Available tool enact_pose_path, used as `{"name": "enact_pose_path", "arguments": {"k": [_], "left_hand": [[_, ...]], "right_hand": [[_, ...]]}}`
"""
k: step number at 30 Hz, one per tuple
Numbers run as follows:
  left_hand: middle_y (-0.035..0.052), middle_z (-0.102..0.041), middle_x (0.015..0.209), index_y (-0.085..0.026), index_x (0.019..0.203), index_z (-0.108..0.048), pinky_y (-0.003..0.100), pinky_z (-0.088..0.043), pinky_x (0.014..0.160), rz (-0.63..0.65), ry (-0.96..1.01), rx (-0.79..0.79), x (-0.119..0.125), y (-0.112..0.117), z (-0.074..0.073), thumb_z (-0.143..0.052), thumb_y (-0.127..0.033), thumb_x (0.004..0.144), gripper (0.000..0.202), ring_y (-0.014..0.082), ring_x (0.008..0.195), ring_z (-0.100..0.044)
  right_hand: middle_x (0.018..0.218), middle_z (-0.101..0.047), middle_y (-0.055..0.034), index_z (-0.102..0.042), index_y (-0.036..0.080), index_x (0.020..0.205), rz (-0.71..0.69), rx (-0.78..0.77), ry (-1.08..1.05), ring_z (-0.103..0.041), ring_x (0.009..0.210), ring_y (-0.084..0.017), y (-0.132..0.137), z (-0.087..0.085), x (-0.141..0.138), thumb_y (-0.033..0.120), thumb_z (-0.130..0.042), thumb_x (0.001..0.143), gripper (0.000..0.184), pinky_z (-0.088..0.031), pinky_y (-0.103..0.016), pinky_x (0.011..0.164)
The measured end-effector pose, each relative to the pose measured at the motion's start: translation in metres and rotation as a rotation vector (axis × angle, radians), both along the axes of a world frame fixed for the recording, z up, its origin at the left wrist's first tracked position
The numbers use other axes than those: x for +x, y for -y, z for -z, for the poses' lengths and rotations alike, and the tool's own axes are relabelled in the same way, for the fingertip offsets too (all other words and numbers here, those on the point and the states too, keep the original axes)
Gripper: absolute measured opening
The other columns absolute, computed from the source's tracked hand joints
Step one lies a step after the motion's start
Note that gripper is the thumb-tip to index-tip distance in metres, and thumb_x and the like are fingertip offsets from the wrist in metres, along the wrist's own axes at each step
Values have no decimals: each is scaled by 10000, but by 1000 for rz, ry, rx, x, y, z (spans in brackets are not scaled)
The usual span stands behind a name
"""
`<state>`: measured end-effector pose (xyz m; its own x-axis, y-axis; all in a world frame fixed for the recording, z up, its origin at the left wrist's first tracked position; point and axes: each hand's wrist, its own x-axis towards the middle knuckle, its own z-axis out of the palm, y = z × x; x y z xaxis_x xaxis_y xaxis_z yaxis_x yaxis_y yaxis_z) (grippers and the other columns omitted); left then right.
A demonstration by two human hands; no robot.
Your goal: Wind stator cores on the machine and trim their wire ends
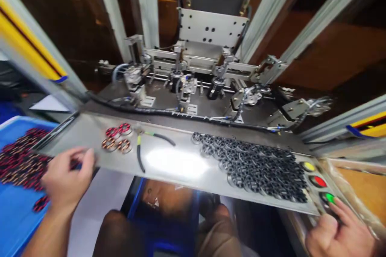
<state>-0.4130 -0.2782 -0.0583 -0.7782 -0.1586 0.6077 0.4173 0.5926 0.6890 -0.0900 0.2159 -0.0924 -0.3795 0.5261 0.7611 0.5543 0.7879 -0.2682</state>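
My left hand (pixel 68 178) hovers over the left end of the metal shelf (pixel 175 160), by the blue tray's edge; its fingers are curled and motion-blurred, so whether they hold anything is unclear. My right hand (pixel 337 231) is at the lower right, with a finger stretched onto the lit green button (pixel 329 198) and the other fingers curled. Several copper-and-red wound coils (pixel 117 138) lie on the shelf just beyond my left hand. A large pile of black ring parts (pixel 256 164) covers the shelf's right half.
A blue tray (pixel 15 209) at the left holds several more coils. Cutting pliers (pixel 141 148) lie mid-shelf. A red button (pixel 319 181) and a yellow button (pixel 308 166) sit above the green one. Behind the shelf stands the machine with its fixtures (pixel 196 76). My knees and a blue bin lie below.
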Motion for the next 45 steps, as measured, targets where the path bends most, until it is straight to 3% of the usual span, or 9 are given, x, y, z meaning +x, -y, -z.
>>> {"name": "enact_pose_path", "arguments": {"k": [7, 10, 18, 23, 27, 32, 36, 41, 45], "left_hand": [[28, -733, 932, -162, 1260, -574, 354, -542, 825, 217, 339, -202, -22, -5, -34, -771, -234, 723, 577, 167, 776, -673], [61, -708, 1040, -155, 1257, -564, 385, -553, 838, 289, 403, -189, -16, -16, -42, -723, -280, 812, 489, 184, 874, -682], [96, -623, 1197, -162, 1235, -566, 443, -549, 865, 189, 366, -35, -2, -36, -42, -596, -343, 918, 366, 222, 1018, -637], [106, -633, 1173, -164, 1333, -468, 381, -580, 807, 171, 205, 130, 22, -16, -51, -640, -298, 882, 501, 188, 904, -678], [151, -625, 1243, -160, 1400, -342, 336, -559, 916, 243, 15, 245, 75, -12, -57, -675, -254, 812, 682, 201, 1037, -687], [126, -694, 1207, -193, 1341, -442, 379, -555, 967, 465, -108, 300, 179, -34, -55, -746, -193, 754, 661, 225, 1109, -676], [91, -728, 1176, -218, 1388, -467, 309, -576, 932, 701, -255, 288, 239, -40, -53, -731, 47, 684, 798, 196, 1067, -699], [81, -721, 1199, -260, 1435, -430, 326, -594, 919, 806, -189, 249, 263, -32, -48, -701, 114, 662, 901, 204, 1030, -714], [85, -709, 1218, -243, 1435, -434, 342, -592, 932, 845, -142, 277, 265, -31, -44, -699, 113, 660, 892, 214, 1047, -704]], "right_hand": [[1048, -657, -268, -602, 102, 1288, -19, -73, 105, -604, 1073, -432, -12, -13, 4, 590, -381, 915, 652, -453, -565, 902], [936, -669, -229, -651, 78, 1161, -59, -43, 65, -619, 939, -394, -12, -19, 8, 639, -377, 893, 679, -482, -548, 825], [1173, -635, -264, -542, 11, 1294, -173, 80, -124, -589, 1122, -374, 9, -13, 13, 527, -392, 929, 650, -469, -563, 972], [1332, -558, -267, -511, 50, 1333, -294, 62, -227, -551, 1229, -378, 62, -26, 17, 412, -529, 907, 560, -477, -553, 989], [1326, -574, -208, -582, 147, 1239, -557, -67, -213, -622, 1111, -319, 130, -61, 11, 361, -554, 909, 395, -559, -474, 837], [1134, -701, -99, -669, 229, 1114, -972, -405, -139, -649, 1076, -248, 199, -124, 2, 299, -522, 943, 237, -531, -420, 925], [950, -741, -81, -699, 180, 980, -1216, -924, 18, -690, 820, -183, 233, -162, -17, 358, -567, 929, 227, -557, -314, 728], [731, -716, -35, -685, 129, 845, -1406, -1520, 441, -613, 565, -95, 253, -163, -27, 442, -759, 761, 332, -504, -215, 530], [600, -665, 13, -674, 126, 759, -1343, -1710, 603, -588, 502, -75, 253, -147, -15, 402, -850, 651, 344, -476, -181, 469]]}}
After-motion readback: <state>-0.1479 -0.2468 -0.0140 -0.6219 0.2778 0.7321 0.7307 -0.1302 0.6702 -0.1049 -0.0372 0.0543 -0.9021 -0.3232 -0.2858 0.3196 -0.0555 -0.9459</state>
